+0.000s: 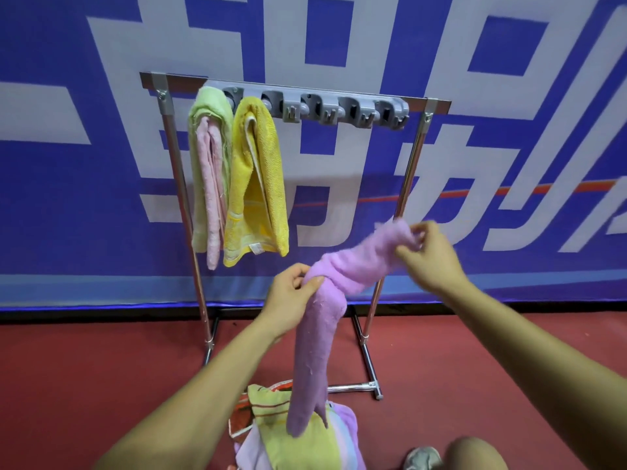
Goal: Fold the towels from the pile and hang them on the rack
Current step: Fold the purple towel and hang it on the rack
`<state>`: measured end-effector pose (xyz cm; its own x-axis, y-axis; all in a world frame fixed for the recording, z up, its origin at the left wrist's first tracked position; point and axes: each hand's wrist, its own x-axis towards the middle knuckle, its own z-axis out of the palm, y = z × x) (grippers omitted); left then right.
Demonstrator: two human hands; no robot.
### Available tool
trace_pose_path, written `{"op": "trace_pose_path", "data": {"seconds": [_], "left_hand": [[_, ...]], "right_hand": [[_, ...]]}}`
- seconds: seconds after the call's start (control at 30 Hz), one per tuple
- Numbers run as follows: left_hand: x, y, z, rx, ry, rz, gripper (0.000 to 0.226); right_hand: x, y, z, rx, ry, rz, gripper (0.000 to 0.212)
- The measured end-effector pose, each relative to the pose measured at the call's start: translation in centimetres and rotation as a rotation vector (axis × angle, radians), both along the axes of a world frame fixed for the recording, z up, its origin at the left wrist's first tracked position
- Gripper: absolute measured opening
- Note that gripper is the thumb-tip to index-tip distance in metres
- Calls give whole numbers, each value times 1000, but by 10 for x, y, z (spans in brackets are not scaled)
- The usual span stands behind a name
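Red matte floor (101, 361), lightly scuffed. Behind it, a blue banner wall (68, 198) with large white characters and a thin orange stripe, and a dark strip along its foot. Close against the banner, a chrome rack (176, 157) standing on the floor, with a grey hook strip (319, 105) fixed along the top bar.

At the bar's left end, a green towel (207, 110) draped over, with a pink towel (210, 184) hanging folded inside it. Just beside and touching, a yellow towel (254, 171), folded double.

In front of the rack, a lilac towel (315, 351) held up in the air. Gripped at its bend by the left hand (288, 293), fingers curled around the cloth. Pinched at its upper end by the right hand (431, 256), higher and blurred. Long tail hanging straight down, the tip touching the pile (291, 439) on the floor near the bottom edge: yellow-green, lilac and striped cloth.

At the lower right, a bare knee (475, 452) and a grey shoe (422, 457).
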<state>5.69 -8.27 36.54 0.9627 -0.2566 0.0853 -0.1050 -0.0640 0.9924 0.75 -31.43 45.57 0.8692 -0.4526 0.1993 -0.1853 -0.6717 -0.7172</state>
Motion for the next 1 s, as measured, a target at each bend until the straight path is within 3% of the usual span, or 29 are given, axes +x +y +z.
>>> {"op": "trace_pose_path", "data": {"seconds": [0.1,0.2,0.27,0.4,0.57,0.7,0.8,0.93,1.0], "left_hand": [[2,-5,11,15,-2,-36,9],[1,-9,21,83,-20,-129,6],[-2,-6,27,123,-55,-144,7],[0,13,31,233,-106,-63,15],[-14,36,13,-76,67,66,25],[-30,40,-27,-144,146,61,11],[-40,33,-45,-155,148,28,12],[-38,32,-36,-74,49,20,8],[-36,34,-20,-134,20,72,9]], "right_hand": [[-10,15,-45,-113,56,224,70],[-17,40,-60,-130,-23,569,78],[-15,53,-59,-88,-23,647,79],[-4,70,-54,-4,-53,590,63],[1,90,-36,44,-219,569,45],[2,100,-9,107,-380,544,38],[5,93,13,161,-458,462,34],[3,67,15,77,-437,351,24],[-3,53,-9,-10,-313,274,24]]}}
